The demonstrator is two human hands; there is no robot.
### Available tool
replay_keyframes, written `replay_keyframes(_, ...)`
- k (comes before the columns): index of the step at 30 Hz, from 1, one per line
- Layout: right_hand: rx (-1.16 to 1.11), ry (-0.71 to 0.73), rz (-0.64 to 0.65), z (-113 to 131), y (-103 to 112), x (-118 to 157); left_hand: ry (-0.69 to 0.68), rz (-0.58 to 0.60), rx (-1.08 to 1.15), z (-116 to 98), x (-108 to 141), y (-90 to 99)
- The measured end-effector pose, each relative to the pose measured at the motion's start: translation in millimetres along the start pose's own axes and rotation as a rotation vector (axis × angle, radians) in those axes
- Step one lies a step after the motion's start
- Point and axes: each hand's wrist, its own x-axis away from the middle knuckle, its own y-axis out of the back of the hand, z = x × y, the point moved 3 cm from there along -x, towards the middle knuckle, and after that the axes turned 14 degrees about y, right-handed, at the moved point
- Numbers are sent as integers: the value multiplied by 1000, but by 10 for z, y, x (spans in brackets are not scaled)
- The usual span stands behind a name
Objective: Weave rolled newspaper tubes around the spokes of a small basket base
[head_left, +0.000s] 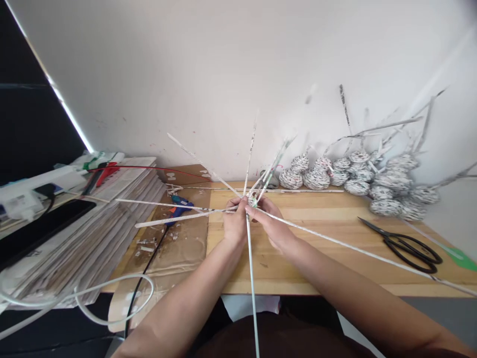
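A big pile of paper (pixel 112 214) sits on the left. Next, a blue glue gun (pixel 181 211) lies on brown cardboard (pixel 188 248). In the middle, over the wooden table (pixel 298 278), the left hand (pixel 235 221) and right hand (pixel 271 219) are close together. Both pinch the spot where long, thin paper sticks (pixel 252 201) meet and poke out all around. To the right, bumpy paper gourds (pixel 357 175) stand by the wall, with black scissors (pixel 388 234) in front.

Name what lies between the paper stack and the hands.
In the head view, a blue glue gun and paper scraps lie on brown cardboard between the paper stack and the hands, then a strip of wooden table; paper sticks cross above.
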Motion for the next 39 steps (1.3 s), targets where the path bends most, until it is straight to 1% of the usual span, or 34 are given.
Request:
replay_keyframes(3,-111,-28,-90,-68,-64,138,7,-5,39,10,80,50)
replay_keyframes(6,-169,-125,-221,-142,-123,176,33,-47,36,2,107,86)
replay_keyframes(7,-179,-135,-256,-161,-138,172,40,-58,30,0,108,96)
replay_keyframes(12,-223,-120,-332,-220,-166,100,42,-61,-16,10,99,130)
replay_keyframes(17,-235,-222,-360,-301,-91,-31,4,-15,-26,34,81,132)
replay_keyframes(20,-231,-252,-370,-355,-46,-83,15,-12,-29,50,60,143)
replay_keyframes(23,-195,-221,-354,-380,-31,-97,59,-23,-25,74,39,162)
replay_keyframes(28,-89,-87,-356,-351,-14,-130,77,-27,-12,82,52,161)
replay_keyframes(32,-177,-14,-413,-359,15,-155,108,-1,26,86,75,130)
replay_keyframes(34,-216,-12,-399,-378,32,-160,119,-3,44,88,77,128)
replay_keyframes(37,-205,-65,-310,-415,53,-159,140,-7,46,94,71,133)
replay_keyframes(39,-180,-88,-274,-435,67,-150,155,-6,41,102,62,136)
